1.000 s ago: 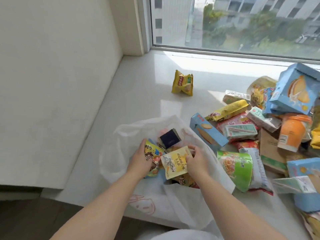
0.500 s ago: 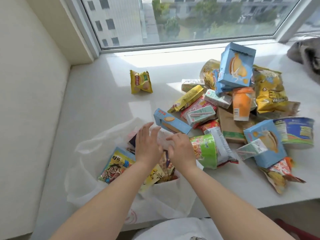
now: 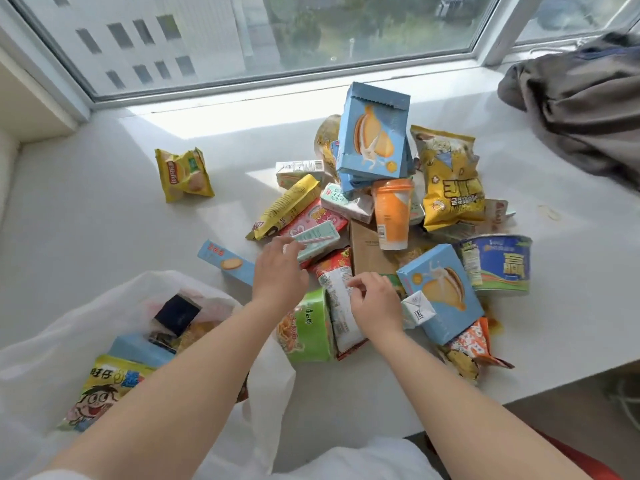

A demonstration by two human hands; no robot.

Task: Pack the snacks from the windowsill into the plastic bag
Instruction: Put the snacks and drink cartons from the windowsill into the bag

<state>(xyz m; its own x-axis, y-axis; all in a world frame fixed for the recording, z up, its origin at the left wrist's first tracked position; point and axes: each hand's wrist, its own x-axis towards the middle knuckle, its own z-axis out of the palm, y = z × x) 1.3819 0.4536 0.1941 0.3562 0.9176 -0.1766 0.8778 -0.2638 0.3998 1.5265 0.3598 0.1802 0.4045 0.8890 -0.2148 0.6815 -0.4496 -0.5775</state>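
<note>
The white plastic bag (image 3: 52,341) lies open at the lower left of the windowsill (image 3: 104,220). Inside it I see a cartoon-face packet (image 3: 100,389), a dark square packet (image 3: 177,314) and a blue box (image 3: 138,348). To its right is the snack pile, with blue boxes (image 3: 375,133), an orange cup (image 3: 393,213) and a green noodle pack (image 3: 308,327). My left hand (image 3: 277,271) reaches over the pile, and its fingertips touch a mint-green box (image 3: 317,240). Over a white and red packet (image 3: 341,306) my right hand (image 3: 375,303) hovers with loosely curled fingers, holding nothing.
A yellow chips bag (image 3: 183,173) lies alone towards the window. A long blue biscuit box (image 3: 225,263) sits between bag and pile. A yellow popcorn bag (image 3: 453,178) and a blue noodle bowl (image 3: 498,263) lie on the right. Grey cloth (image 3: 581,98) fills the far right corner.
Both hands have left the bag, released the yellow packet into it, and moved right onto the snack pile. My view has swung right with them.
</note>
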